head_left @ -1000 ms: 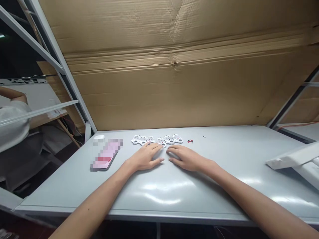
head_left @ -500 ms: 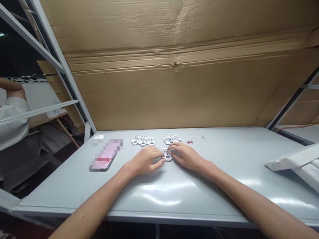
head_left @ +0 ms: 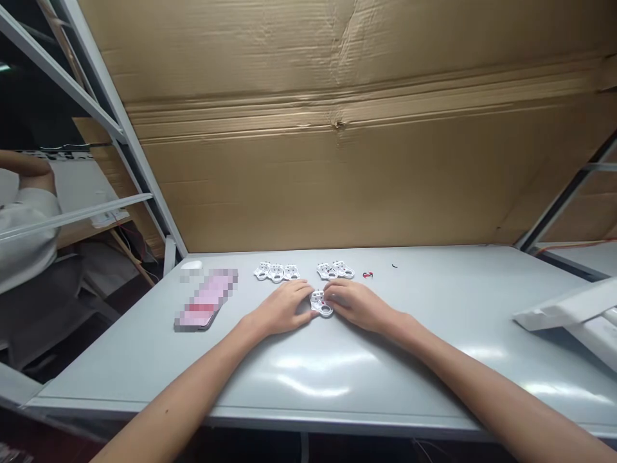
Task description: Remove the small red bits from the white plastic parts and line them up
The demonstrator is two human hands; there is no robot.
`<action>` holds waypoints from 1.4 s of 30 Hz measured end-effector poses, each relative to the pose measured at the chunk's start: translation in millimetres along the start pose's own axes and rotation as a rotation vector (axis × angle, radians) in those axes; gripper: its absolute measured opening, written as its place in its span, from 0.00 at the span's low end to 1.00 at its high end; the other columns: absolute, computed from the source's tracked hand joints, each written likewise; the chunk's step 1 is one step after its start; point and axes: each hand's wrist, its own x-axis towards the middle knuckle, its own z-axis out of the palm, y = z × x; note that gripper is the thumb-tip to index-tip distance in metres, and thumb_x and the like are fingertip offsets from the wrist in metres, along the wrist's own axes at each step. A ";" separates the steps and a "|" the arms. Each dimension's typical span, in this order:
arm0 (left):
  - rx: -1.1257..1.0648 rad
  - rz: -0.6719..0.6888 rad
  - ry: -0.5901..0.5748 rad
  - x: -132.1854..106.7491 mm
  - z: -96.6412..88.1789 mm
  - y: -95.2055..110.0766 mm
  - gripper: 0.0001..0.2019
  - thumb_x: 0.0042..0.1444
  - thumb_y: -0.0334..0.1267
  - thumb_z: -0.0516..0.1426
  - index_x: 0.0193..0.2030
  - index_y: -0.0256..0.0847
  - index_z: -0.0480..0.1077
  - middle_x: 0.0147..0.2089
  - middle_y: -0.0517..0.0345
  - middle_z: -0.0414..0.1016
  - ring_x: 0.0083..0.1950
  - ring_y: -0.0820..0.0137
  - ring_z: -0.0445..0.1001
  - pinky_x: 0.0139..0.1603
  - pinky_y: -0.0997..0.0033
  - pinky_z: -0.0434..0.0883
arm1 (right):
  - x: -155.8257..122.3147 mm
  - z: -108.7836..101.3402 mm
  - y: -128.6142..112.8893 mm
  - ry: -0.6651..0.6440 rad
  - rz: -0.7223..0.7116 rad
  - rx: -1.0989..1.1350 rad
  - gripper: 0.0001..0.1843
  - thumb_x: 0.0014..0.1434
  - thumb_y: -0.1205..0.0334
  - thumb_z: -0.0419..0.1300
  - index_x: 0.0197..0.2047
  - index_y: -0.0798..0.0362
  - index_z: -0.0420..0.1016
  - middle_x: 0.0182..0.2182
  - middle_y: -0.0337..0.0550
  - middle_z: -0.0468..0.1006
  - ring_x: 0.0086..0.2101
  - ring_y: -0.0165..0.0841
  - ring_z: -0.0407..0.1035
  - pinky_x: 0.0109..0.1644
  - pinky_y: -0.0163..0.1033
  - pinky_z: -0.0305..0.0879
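Between my hands, on the grey table, is a small white plastic part [head_left: 319,305] with a round ring at its near end and a bit of red on it. My left hand [head_left: 285,308] grips its left edge between thumb and fingers. On the other side, my right hand [head_left: 355,303] has its fingertips closed at the part's right edge, by the red spot; whether a small piece sits in them is hidden. Beyond my hands lie a row of similar white parts [head_left: 276,272] and a pair more [head_left: 335,270]. Small red and black pieces [head_left: 367,275] lie to their right.
A pink, partly blurred phone-like object [head_left: 208,301] lies at left, with a white item [head_left: 193,265] behind it. White bars [head_left: 569,312] jut in at right. Cardboard [head_left: 337,180] walls the back. A thin black piece [head_left: 394,265] lies far right. Another person [head_left: 31,206] sits beyond the left frame.
The white part has turned slightly and shifted a little left between my hands. My left fingers have closed in on its edge. Pieces on the table stay in place.
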 end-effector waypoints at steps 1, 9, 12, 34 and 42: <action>-0.006 0.002 0.001 0.2 -0.4 0.3 0.14 0.64 0.44 0.57 0.53 0.40 0.69 0.52 0.47 0.73 0.55 0.57 0.71 0.57 0.58 0.68 | -0.1 -0.3 -0.6 -0.001 0.000 -0.001 0.12 0.68 0.66 0.50 0.37 0.52 0.74 0.37 0.47 0.76 0.37 0.36 0.70 0.41 0.42 0.67; -0.067 0.002 0.005 -0.1 -1.8 -0.1 0.15 0.62 0.45 0.59 0.52 0.42 0.70 0.54 0.48 0.72 0.55 0.59 0.71 0.56 0.60 0.69 | -0.5 2.9 0.1 0.000 -0.004 -0.020 0.13 0.69 0.63 0.49 0.38 0.52 0.75 0.38 0.49 0.75 0.39 0.38 0.71 0.41 0.43 0.67; -0.064 -0.010 -0.010 -0.1 -2.7 -0.1 0.14 0.62 0.45 0.59 0.51 0.42 0.70 0.51 0.49 0.73 0.53 0.59 0.72 0.54 0.60 0.69 | -0.8 6.1 2.9 0.017 -0.018 -0.007 0.13 0.68 0.65 0.49 0.40 0.52 0.74 0.43 0.50 0.76 0.41 0.39 0.71 0.44 0.44 0.67; -0.008 -0.009 -0.016 -0.4 -6.4 2.8 0.14 0.63 0.45 0.58 0.51 0.41 0.71 0.51 0.48 0.74 0.52 0.59 0.73 0.53 0.62 0.69 | 8.6 -10.8 18.5 0.342 0.758 1.502 0.07 0.56 0.70 0.62 0.38 0.50 0.75 0.36 0.46 0.78 0.42 0.34 0.75 0.54 0.41 0.75; -0.001 -0.006 -0.011 -0.9 -5.5 1.5 0.14 0.63 0.45 0.58 0.51 0.40 0.70 0.51 0.49 0.74 0.51 0.60 0.73 0.52 0.62 0.69 | 10.8 -15.1 8.6 0.396 0.810 1.607 0.04 0.56 0.68 0.65 0.34 0.51 0.74 0.33 0.41 0.76 0.38 0.30 0.75 0.51 0.36 0.74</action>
